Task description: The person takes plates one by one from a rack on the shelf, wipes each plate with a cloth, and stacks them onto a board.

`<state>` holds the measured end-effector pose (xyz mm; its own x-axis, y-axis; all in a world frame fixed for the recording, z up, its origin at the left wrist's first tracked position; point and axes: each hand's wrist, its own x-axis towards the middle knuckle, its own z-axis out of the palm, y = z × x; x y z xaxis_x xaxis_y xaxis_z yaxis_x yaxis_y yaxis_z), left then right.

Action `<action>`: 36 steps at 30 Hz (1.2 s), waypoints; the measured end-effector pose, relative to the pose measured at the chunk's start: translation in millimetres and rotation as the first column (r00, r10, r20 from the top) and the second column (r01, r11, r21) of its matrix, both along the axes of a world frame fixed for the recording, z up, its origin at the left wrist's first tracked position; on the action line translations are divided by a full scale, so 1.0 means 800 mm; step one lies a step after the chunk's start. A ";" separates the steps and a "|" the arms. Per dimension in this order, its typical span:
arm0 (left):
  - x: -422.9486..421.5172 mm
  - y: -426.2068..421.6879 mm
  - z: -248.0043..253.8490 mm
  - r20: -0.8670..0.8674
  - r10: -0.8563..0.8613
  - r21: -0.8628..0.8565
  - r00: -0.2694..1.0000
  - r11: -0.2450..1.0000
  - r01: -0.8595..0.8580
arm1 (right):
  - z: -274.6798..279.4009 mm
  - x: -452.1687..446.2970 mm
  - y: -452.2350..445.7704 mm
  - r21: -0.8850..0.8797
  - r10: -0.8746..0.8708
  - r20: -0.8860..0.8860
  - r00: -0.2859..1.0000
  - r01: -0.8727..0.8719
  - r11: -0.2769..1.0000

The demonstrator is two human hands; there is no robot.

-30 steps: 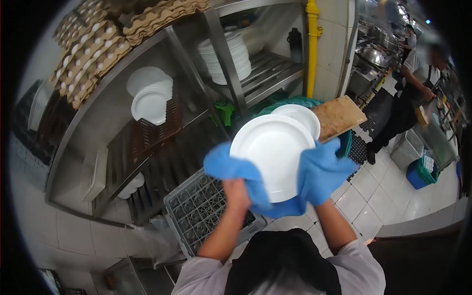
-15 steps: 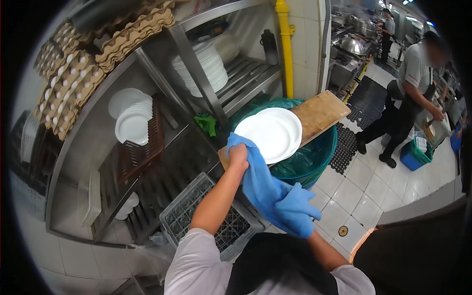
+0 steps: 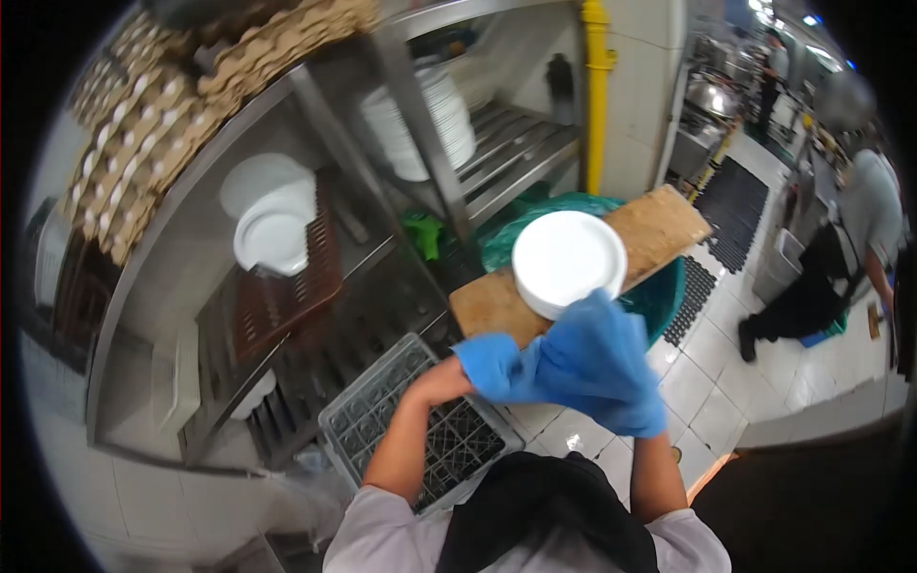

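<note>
My left hand (image 3: 444, 382) is closed on one end of a blue cloth (image 3: 597, 368). The cloth stretches to the right and drapes over my right hand (image 3: 650, 441), whose fingers are hidden beneath it. Just beyond the cloth, white plates (image 3: 568, 260) are stacked on a wooden board (image 3: 659, 229). The cloth overlaps the near edge of the stack in view; whether they touch I cannot tell. Under the board stands a green bin (image 3: 671, 301) with a plastic liner.
A grey glass rack (image 3: 382, 382) is at my left. Metal shelves (image 3: 516, 143) hold plate stacks and a brown rack (image 3: 287, 296); egg trays (image 3: 143, 143) lie above. A yellow pipe (image 3: 596, 105) runs up the wall. A co-worker (image 3: 850, 229) stands at the right, another person farther back.
A second ago both hands held a plate in the cloth; it then came onto the stack. Now the hands have only the cloth, bunched between them. The co-worker has shifted at the right.
</note>
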<state>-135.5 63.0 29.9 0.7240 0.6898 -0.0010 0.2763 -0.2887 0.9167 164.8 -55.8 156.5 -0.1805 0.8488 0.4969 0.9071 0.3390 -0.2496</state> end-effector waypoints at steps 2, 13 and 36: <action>-0.048 -0.011 0.053 -0.300 -0.114 -0.031 0.947 0.994 0.109 | 0.026 0.003 0.014 0.032 -0.075 -0.126 0.989 0.079 0.996; -0.329 0.267 0.314 0.400 0.787 0.770 0.470 -0.010 -0.638 | 0.058 -0.190 0.043 0.197 0.095 -0.224 0.970 -0.050 0.979; -0.421 0.487 0.348 0.465 0.877 0.849 0.120 -0.404 -0.340 | 0.034 -0.194 0.029 -0.027 -0.220 -0.161 0.962 0.219 0.975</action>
<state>-472.5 452.9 308.1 -0.1489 0.3570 0.9221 0.9863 0.1205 0.1127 9.3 -33.0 183.6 0.0930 0.8630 0.4966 0.9062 0.1333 -0.4014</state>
